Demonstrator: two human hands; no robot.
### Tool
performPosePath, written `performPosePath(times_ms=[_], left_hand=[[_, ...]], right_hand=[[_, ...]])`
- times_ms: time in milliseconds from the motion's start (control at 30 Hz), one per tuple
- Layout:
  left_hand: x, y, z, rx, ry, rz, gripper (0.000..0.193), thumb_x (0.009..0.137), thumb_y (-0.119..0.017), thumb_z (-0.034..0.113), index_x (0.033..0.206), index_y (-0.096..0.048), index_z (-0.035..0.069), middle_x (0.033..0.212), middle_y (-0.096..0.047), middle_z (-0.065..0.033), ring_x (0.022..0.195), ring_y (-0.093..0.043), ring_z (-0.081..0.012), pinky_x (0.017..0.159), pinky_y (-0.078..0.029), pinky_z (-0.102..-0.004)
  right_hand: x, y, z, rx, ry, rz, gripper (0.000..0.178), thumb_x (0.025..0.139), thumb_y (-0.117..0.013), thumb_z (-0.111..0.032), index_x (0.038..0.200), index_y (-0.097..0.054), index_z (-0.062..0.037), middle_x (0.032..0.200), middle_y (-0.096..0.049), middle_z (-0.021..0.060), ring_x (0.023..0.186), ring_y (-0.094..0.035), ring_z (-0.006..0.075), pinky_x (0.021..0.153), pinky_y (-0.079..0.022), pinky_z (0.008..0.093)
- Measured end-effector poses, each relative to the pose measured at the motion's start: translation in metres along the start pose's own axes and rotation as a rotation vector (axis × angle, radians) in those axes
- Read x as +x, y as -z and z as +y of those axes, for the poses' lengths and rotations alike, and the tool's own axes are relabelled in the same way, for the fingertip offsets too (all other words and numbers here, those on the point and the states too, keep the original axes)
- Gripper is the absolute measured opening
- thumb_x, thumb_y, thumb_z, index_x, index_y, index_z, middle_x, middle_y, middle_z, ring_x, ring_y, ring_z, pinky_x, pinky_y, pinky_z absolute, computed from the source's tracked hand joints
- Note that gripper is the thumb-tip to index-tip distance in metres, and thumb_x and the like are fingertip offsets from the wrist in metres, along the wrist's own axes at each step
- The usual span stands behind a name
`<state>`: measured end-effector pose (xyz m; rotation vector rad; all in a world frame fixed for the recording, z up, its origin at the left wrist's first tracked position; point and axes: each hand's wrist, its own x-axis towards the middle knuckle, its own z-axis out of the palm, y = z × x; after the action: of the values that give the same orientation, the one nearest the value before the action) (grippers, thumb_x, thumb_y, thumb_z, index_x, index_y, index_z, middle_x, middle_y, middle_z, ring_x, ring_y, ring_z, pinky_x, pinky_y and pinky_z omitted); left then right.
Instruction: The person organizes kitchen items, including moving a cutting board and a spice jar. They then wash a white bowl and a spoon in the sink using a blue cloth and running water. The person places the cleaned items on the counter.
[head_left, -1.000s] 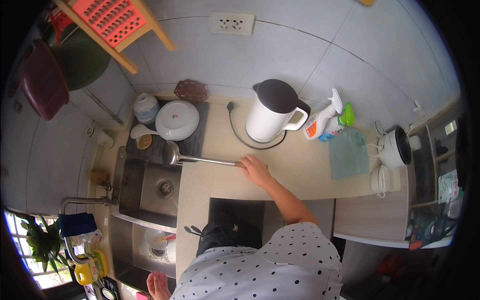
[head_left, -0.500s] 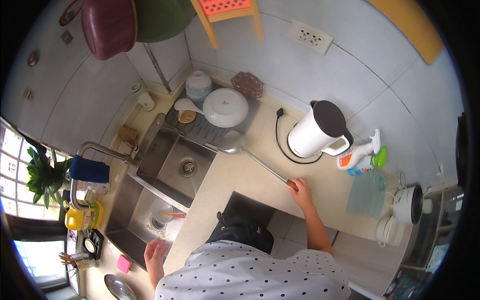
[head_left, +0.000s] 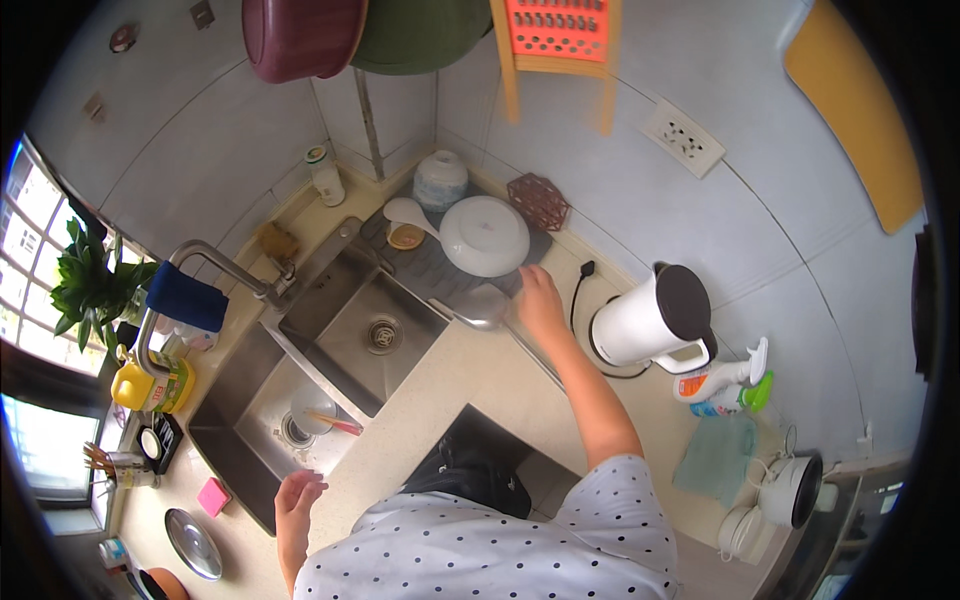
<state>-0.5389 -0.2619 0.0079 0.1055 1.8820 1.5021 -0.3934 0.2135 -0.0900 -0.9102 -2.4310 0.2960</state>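
Note:
My right hand (head_left: 541,300) reaches over the counter, its fingers stretched to the right edge of an upturned white plate (head_left: 485,236); whether they touch it I cannot tell. Just below that hand lies a metal spatula (head_left: 482,307), its head by the sink corner and its handle mostly hidden under my forearm. My left hand (head_left: 296,502) hovers empty at the front of the near sink basin (head_left: 262,437), fingers loosely bent and apart. A pale round dish (head_left: 314,408) with thin sticks sits in that basin.
A dark drying mat (head_left: 430,262) holds a white ladle (head_left: 404,211) and a patterned bowl (head_left: 440,181). Beside it on the right stand a white kettle (head_left: 640,325) and spray bottles (head_left: 715,380). The curved faucet (head_left: 222,262) rises at left; a pot lid (head_left: 193,543) lies near left.
My right hand has let go of the spatula's handle and moved forward and left to the plate's edge. The spatula stays on the counter. My left hand remains by the sink. The view has shifted.

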Motion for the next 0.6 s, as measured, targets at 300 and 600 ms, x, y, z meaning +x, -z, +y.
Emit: performPosePath(times_ms=[300, 600], left_hand=[[-0.024, 0.021, -0.028, 0.043, 0.084, 0.152, 0.020, 0.089, -0.051, 0.008, 0.108, -0.052, 0.002, 0.099, -0.060, -0.0085, 0.088, -0.060, -0.0178, 0.081, -0.048, -0.0286], [-0.012, 0.008, -0.007, 0.019, 0.076, 0.141, 0.019, 0.085, -0.053, 0.006, 0.102, -0.054, -0.002, 0.095, -0.061, -0.0084, 0.087, -0.059, -0.0168, 0.079, -0.043, -0.0262]], right_hand=[[0.070, -0.085, -0.004, -0.415, 0.094, -0.407, 0.057, 0.082, -0.047, -0.009, 0.136, -0.028, -0.0108, 0.139, -0.023, 0.0232, 0.128, -0.023, 0.0401, 0.100, -0.019, 0.0614], [0.086, -0.067, -0.037, -0.611, 0.190, -0.358, 0.058, 0.082, -0.050, -0.014, 0.136, -0.030, -0.0126, 0.130, -0.035, 0.0274, 0.120, -0.034, 0.0448, 0.097, -0.024, 0.0607]])
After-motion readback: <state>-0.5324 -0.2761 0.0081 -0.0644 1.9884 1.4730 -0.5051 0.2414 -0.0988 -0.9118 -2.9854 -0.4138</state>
